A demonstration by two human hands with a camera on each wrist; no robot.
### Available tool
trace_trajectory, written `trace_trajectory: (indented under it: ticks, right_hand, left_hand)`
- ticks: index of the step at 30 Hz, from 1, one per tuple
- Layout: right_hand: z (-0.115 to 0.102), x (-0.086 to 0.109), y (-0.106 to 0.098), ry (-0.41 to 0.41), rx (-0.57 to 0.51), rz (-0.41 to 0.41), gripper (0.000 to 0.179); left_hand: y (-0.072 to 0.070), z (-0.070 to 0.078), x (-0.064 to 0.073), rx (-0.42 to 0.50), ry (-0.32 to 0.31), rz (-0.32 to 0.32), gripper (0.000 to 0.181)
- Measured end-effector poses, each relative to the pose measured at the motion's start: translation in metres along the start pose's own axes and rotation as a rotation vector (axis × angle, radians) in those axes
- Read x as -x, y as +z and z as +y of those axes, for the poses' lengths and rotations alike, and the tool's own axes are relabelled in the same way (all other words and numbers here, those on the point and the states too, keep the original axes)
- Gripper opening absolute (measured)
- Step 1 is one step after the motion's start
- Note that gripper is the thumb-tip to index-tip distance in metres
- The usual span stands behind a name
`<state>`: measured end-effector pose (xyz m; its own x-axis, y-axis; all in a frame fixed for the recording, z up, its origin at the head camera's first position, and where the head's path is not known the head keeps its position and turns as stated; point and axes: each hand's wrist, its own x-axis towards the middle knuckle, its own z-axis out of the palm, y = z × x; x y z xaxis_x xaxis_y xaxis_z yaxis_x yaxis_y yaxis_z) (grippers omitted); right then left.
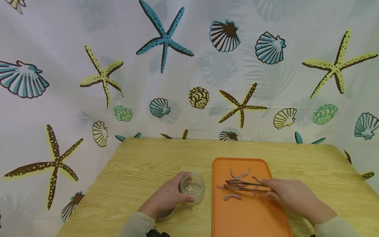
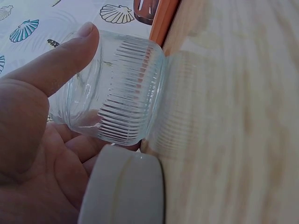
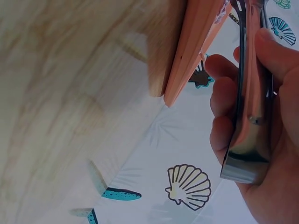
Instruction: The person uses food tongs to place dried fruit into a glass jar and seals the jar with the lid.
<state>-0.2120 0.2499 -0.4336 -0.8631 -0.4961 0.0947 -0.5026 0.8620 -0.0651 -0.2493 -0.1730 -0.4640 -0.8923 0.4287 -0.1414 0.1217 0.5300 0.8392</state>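
Observation:
A clear glass jar without a lid stands upright on the table, left of an orange tray. My left hand holds it, thumb on the near side and fingers round the far side; ribbed glass shows in the left wrist view. My right hand grips metal tongs by the arms. Their two tips lie apart over the tray, among several small pinkish-grey curled strips. What the strips are I cannot tell, nor whether the tips touch any.
Close by my left wrist, a round, pale lid-like piece lies on the wood-grain table, partly hidden by the hand in the head view. Behind the table hangs a white curtain printed with shells and starfish.

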Motion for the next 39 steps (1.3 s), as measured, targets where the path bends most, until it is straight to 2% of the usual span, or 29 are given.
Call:
trace_trajectory:
  ticks: [19,39]
  right_hand:
    - [0.0006,0.0058,0.0003,0.039,-0.027,-0.013,0.03]
    - [-0.0002,0.0078,0.0002,0.002,-0.014,0.063,0.03]
  left_hand:
    - [0.002,0.0016,-0.0006,-0.041,-0.012,0.011,0.094]
    - [0.0013,-0.0008,-0.0018,-0.03,0.0,0.013,0.098]
